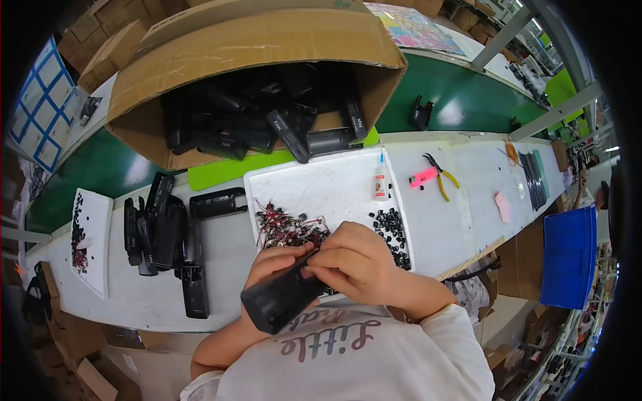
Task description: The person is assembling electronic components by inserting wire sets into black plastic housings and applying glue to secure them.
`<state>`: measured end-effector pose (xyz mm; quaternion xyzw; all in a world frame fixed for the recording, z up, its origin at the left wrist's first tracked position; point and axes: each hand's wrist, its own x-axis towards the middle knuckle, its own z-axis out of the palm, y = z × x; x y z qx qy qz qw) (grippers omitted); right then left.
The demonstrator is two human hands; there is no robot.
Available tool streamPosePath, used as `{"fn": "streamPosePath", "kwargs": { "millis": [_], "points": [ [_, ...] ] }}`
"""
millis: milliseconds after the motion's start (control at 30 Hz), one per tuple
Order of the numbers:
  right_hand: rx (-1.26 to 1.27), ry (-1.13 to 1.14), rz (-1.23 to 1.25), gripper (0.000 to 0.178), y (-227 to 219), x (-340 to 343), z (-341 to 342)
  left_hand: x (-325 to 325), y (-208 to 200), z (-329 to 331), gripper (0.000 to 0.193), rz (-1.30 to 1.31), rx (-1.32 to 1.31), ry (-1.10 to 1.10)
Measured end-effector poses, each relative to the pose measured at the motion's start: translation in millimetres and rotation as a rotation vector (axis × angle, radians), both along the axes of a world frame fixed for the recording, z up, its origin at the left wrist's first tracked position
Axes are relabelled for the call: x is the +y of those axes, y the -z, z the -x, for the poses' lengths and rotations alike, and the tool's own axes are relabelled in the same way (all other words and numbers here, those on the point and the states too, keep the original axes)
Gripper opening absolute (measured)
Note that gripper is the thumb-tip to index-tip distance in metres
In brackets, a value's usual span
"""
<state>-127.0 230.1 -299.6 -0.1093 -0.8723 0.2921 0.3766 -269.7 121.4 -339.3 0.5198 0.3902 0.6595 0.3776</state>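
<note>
Beyond the hands, a large brown cardboard box (261, 47) lies with its open side toward them, filled with black plastic casings (231, 107); nearer, on the white surface (455, 230), a shallow white foam tray (314, 180) reaches up to the hands, which hide part of its near side; in it, a tangled heap of small red-and-black wired parts (284, 226) lies just past the left hand (273, 262), while loose small black pieces (390, 227) and a white dropper bottle (380, 186) lie past the right hand (358, 260); to the left of the hands is a stack of black casings (167, 230), with a white foam slab (97, 257) farther out; to their right and beyond are yellow-handled pliers (445, 182) beside a bright pink cylinder (422, 177); the hands are close together, both clamped on one elongated black plastic casing (277, 297), held in front of the chest; its long axis runs diagonally, the broad end pointing back toward the body and leftward, the other end pointing forward and rightward between the fingers.
</note>
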Motion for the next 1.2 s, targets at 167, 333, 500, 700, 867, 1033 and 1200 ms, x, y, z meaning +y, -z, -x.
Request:
{"fn": "streamPosePath", "kwargs": {
  "millis": [167,333,500,700,867,1033,1200],
  "points": [
    [0.008,0.006,-0.005,0.019,2,2,-1,3,3,-2,0.061,-0.055,0.077,-0.027],
    [-0.023,0.047,0.182,0.017,5,0,-4,3,-3,-1,0.061,0.008,0.190,-0.041],
    [-0.142,0.145,0.511,0.017,8,11,-16,-12,-3,-6,0.041,0.485,-0.477,0.088],
    [-0.452,0.527,-0.229,0.012,14,68,-42,-10,11,9,0.034,0.593,-0.784,0.276],
    [-0.751,0.518,-0.378,0.028,38,84,-55,-7,7,7,0.032,0.617,-0.868,0.294],
    [-0.734,0.504,-0.362,0.026,38,88,-54,-8,11,7,0.031,0.610,-0.824,0.322],
    [0.044,0.330,-0.140,0.020,24,55,-44,-11,8,3,0.028,0.519,-0.764,0.276]
  ]
}}
